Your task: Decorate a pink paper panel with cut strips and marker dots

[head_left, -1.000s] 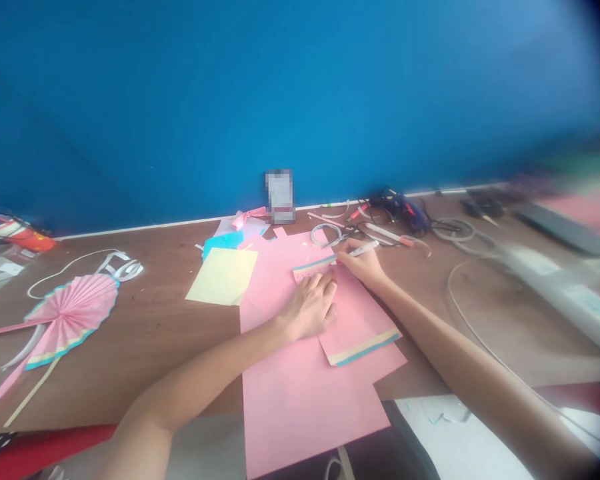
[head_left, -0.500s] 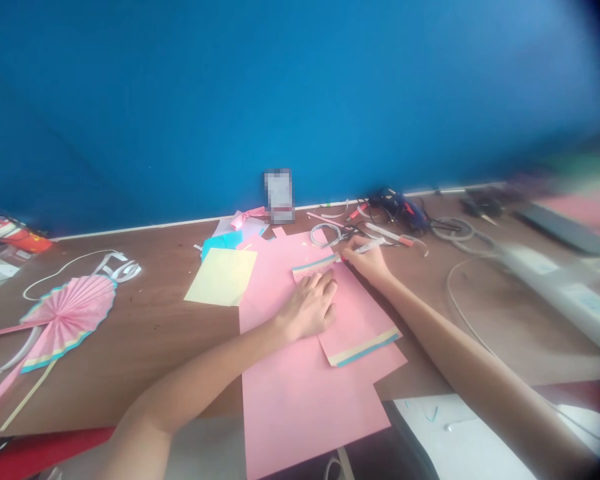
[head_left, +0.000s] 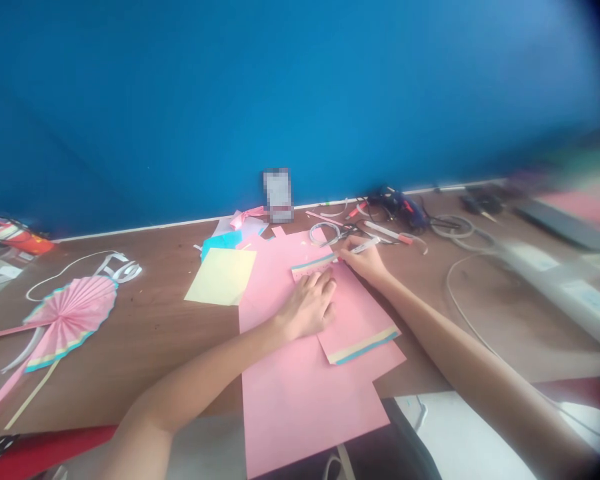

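My left hand [head_left: 310, 303] lies with its fingers spread on a pink paper piece [head_left: 357, 320] that has yellow and blue bands at its two ends. Dark dots mark the far end of this piece, close to my left fingertips. My right hand [head_left: 365, 259] is closed around a white pen [head_left: 368, 245], with its tip at the far right corner of the banded piece. Beneath lies a large pink sheet [head_left: 310, 407], which reaches over the table's front edge.
Left of the sheet are a yellow paper [head_left: 221, 277] and a blue paper [head_left: 220, 243]. A pleated pink fan [head_left: 75, 317] lies far left. A phone-like object [head_left: 279, 195] leans on the wall. Cables [head_left: 455, 227] and a white power strip [head_left: 560, 287] are at the right.
My right hand and the pen have shifted slightly to the left along the far end of the banded paper. My left hand stays where it was.
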`<state>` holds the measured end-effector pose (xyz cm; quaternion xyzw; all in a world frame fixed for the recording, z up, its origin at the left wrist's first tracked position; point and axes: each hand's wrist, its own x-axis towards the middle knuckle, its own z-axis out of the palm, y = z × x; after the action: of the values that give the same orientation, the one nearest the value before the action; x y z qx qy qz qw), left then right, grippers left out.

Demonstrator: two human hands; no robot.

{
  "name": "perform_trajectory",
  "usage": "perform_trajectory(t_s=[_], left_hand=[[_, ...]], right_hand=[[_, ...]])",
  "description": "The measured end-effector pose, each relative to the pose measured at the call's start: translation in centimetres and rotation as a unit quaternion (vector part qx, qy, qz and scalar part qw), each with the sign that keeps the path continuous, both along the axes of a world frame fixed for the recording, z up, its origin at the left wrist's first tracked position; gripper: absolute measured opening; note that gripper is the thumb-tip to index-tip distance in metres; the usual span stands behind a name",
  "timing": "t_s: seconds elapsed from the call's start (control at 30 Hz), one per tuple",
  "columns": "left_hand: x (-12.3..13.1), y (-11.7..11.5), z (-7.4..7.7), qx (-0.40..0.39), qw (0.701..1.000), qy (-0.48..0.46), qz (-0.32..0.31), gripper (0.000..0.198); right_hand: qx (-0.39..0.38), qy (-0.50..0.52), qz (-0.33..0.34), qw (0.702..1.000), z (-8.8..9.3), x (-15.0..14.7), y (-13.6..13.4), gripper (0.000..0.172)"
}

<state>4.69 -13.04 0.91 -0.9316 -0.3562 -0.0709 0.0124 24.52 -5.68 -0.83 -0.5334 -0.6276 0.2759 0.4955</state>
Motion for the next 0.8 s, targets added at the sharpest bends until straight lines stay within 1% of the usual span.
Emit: perform_trajectory(t_s=[0.47,0.53,0.67,0.8], left_hand=[[0.01,-0.03,-0.09,0.000,1.000,0.006,0.000,0.044],[-0.03,-0.02,-0.11,-0.001,1.000,0.006,0.001,0.045],[-0.09,-0.02,-0.07,-0.003,1.000,0.002,0.000,0.044],[-0.07,-0.03,0.00,-0.004,1.000,0.002,-0.002,0.044]], right_hand=[[-0.010,-0.010,-0.005,1.000,0.20,0.04,-0.12,0.014],[-0.009,0.002,-0.004,1.000,0.31,0.12,-0.12,0.015],[0.008,0.023,-0.021,1.000,0.48,0.42,-0.12,0.015],[-0.005,0.013,-0.026,1.000,0.25,0.67,0.09,0.015]])
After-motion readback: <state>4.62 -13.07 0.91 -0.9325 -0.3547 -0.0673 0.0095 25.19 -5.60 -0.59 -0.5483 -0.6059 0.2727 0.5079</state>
